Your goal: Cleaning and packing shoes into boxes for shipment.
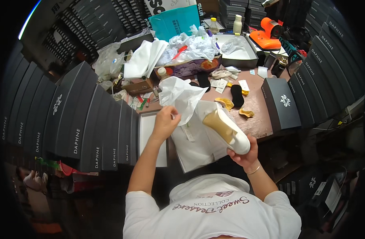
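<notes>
Left hand point(164, 124) was pinching crumpled white tissue paper point(181, 96) above the open box point(152, 137); right hand point(243, 154) gripped the white shoe point(226, 127) by its toe, just right. Paper looked likely to tear if yanked.

The place is a shoe stockroom or packing area. Dark shoe boxes point(83, 119) stand in dense rows on the left, at the rear and on the right. A cluttered worktable point(256, 103) carries an open box point(238, 53), tissue paper point(190, 46), loose insoles point(237, 95) and tags point(219, 83). A white shoe point(226, 127) and wrapping sheet point(180, 95) are in hand over an open box tray point(150, 137).
</notes>
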The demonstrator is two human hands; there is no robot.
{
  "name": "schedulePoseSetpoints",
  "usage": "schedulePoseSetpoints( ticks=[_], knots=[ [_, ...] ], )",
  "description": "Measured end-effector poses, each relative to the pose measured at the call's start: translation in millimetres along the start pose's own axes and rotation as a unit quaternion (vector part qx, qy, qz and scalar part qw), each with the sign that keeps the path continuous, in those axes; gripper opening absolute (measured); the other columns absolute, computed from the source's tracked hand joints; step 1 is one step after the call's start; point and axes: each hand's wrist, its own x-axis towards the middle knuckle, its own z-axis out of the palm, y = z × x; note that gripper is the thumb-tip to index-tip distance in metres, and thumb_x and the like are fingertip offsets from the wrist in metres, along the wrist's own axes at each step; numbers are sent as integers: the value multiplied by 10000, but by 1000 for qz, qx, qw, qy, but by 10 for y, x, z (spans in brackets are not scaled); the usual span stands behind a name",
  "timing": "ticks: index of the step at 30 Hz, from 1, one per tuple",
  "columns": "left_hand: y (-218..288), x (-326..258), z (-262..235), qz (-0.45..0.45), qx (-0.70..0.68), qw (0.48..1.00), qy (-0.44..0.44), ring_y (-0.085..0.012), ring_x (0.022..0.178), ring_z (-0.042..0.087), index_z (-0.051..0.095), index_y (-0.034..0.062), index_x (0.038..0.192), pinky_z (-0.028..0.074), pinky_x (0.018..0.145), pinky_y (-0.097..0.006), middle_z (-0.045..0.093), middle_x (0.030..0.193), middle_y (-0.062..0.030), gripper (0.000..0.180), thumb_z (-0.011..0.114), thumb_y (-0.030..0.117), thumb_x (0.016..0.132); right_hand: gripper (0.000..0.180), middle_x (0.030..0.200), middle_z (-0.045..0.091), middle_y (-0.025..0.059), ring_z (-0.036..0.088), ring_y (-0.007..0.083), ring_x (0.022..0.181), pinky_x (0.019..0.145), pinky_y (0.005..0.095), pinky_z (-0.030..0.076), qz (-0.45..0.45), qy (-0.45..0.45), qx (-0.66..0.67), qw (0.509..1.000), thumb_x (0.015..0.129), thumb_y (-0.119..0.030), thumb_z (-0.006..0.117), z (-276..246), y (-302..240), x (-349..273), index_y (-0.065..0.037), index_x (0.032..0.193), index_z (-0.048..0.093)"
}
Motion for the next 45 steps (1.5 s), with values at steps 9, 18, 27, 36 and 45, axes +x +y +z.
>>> schedulePoseSetpoints(
  ticks=[9, 18, 27, 36, 45],
  knots=[
    [403, -696, -97, 104, 33, 994, 25, -402, 1039, 589, 473, -42, 1275, 517, 818, -405, 482, 1322, -238, 537, 533, -96, 744, 480, 963, 620, 151, 643, 227, 753, 598, 316, 526, 130, -16, -210, 969, 915, -360, 534, 411, -47, 343, 10, 1215, 473],
    [885, -1280, 267, 207, -29, 977, 34, -309, 740, 654, 499, -62, 1248, 543, 622, -346, 478, 1336, -243, 572, 606, -81, 687, 465, 1285, 504, 133, 528, 248, 1150, 982, 379, 431, -121, 12, -441, 889, 907, -210, 572, -115, 1052, 1041, -63, 1326, 434],
    [920, -1439, 380, 258, -72, 963, -38, -281, 701, 660, 500, -38, 1277, 545, 601, -322, 475, 1341, -245, 611, 597, -72, 675, 462, 1301, 496, 143, 529, 255, 1156, 956, 382, 445, -135, -9, -544, 828, 891, -184, 594, 19, 1106, 1421, -50, 1312, 461],
    [-114, -1942, 204, -324, -581, 726, 173, -283, 1246, 427, 218, -6, 1430, 356, 1038, -384, 399, 1384, -161, 675, 560, 300, 934, 458, 1317, 488, 153, 530, 262, 1162, 930, 385, 460, -132, -205, -804, 543, 875, -159, 615, 566, 1518, 913, -37, 1298, 488],
    [-212, -1849, -753, -241, -280, 920, 130, -185, 1108, 551, 395, 5, 1368, 439, 958, -312, 569, 1220, -108, 625, 578, -130, 785, 628, 1492, 275, 147, 453, 242, 1263, 915, 290, 463, 81, -15, -360, 929, 917, -239, 558, 122, 500, 432, -110, 1468, 285]
  ],
)
